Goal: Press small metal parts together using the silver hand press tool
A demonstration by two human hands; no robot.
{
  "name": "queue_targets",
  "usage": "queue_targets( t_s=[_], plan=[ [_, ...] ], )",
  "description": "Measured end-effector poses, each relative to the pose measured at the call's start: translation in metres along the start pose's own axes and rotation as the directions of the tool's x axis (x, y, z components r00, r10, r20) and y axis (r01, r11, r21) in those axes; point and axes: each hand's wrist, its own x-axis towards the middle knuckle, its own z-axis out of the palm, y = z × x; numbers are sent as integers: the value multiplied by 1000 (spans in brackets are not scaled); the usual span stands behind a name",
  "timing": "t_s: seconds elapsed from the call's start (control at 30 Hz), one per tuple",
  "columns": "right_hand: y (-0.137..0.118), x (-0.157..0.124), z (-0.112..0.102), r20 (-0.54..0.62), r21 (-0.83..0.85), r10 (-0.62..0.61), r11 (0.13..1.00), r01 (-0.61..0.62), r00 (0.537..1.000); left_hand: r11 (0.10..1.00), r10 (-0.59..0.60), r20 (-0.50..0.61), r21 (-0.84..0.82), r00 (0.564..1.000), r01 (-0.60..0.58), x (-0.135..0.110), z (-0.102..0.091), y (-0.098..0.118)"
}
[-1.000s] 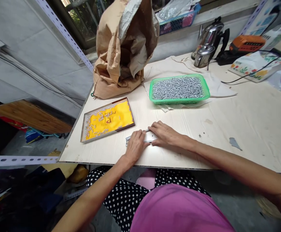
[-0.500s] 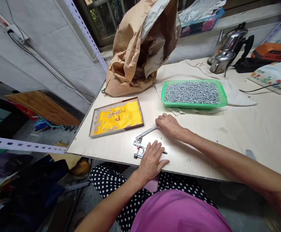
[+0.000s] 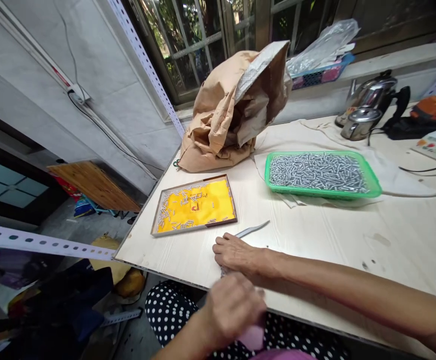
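Counter (image 3: 315, 225): tray (image 3: 220, 192) beside green basket (image 3: 323, 193) of metal pins (image 3: 317, 171)
Right hand (image 3: 236, 252): fingers curled around pliers (image 3: 253, 229), 1 handle showing
Left hand (image 3: 235, 305): blurred, cannot tell its grip

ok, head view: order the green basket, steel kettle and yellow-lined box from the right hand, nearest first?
From the right hand:
1. Yellow-lined box: just beyond, to the left.
2. Green basket: beyond, to the right.
3. Steel kettle: far right, back of the table.
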Motion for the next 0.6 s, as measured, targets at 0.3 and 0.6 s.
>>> queue_targets(
  t_s=[0.3, 0.6],
  plan=[
    [55, -53, -115, -561, 107, 499, 835, -540, 660, 484, -840, 28, 491, 543, 724, 63, -23, -169],
    [55, -108, -136, -469, -62, 670, 625, -778, 575, 449, -871, 170, 653, 460, 609, 83, 8, -194]
  ],
)
